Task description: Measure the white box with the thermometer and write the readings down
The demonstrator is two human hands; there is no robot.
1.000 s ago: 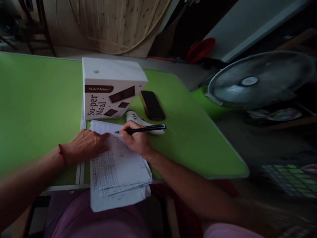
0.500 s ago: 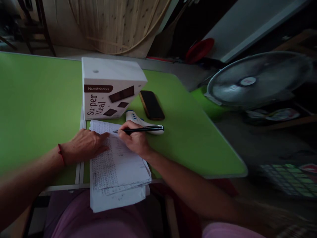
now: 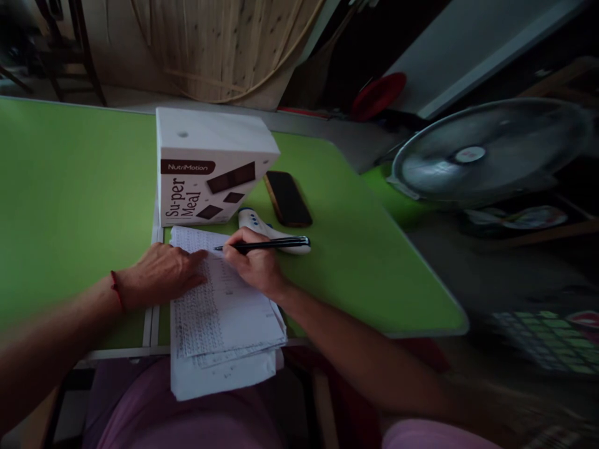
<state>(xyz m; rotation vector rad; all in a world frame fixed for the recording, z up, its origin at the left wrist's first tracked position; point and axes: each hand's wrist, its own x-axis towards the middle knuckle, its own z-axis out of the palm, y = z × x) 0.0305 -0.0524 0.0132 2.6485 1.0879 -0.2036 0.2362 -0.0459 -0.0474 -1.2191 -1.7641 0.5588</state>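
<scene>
A stack of handwritten paper sheets (image 3: 229, 318) lies on the green table, its lower end hanging past the near edge. My right hand (image 3: 255, 265) grips a black pen (image 3: 266, 244), whose tip meets the upper part of the top sheet. Flat on the left side of the paper rests my left hand (image 3: 166, 271), fingers stretched toward the pen tip and holding nothing. Partly hidden behind my right hand is a white infrared thermometer (image 3: 253, 219) with blue buttons. Just beyond the paper stands a white NutriMotion box (image 3: 206, 187).
A dark phone (image 3: 287, 198) lies right of the box on the green table (image 3: 355, 268). A metal seam runs across the tabletop beside the paper. Off the table's right side stands a fan (image 3: 470, 154). A red basin-like object (image 3: 379, 95) is on the floor behind.
Hands, pen and paper look almost the same as before. The whole view has shifted very slightly.
</scene>
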